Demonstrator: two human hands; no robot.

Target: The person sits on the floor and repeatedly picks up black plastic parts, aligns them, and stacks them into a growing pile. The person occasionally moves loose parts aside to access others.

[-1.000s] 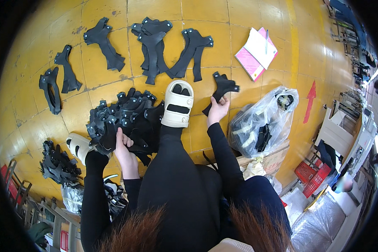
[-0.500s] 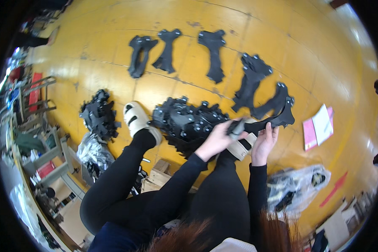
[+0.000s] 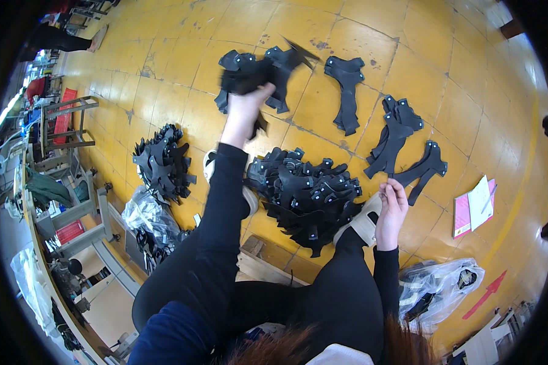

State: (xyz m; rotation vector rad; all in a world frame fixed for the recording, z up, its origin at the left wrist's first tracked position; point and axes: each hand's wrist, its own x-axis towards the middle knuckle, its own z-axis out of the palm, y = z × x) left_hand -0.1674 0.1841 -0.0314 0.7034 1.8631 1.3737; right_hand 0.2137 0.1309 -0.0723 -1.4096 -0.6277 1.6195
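My left hand (image 3: 249, 112), reaching to the far left, grips a black flat cut piece (image 3: 249, 79) that is smeared by motion. It hovers over the black pieces laid out there and partly hides them. My right hand (image 3: 393, 213) is above the light shoe on the right, thumb and fingers pinched together; whatever may be between them is too small to make out. Just beyond its fingertips lie a stack of black forked pieces (image 3: 396, 131) and another forked piece (image 3: 426, 167). A large heap of similar black pieces (image 3: 304, 194) lies between my feet.
Another black stack (image 3: 345, 91) lies on the yellow floor (image 3: 225, 24) ahead. Left stand a smaller black heap (image 3: 162, 163), a clear plastic bag (image 3: 149, 213) and a metal frame (image 3: 100, 207). Right are a pink booklet with white paper (image 3: 475, 207) and a filled plastic bag (image 3: 438, 286).
My left hand has swung from beside the right hand out to the far left with a black piece. My right hand no longer holds up the forked piece. The view has shifted slightly.
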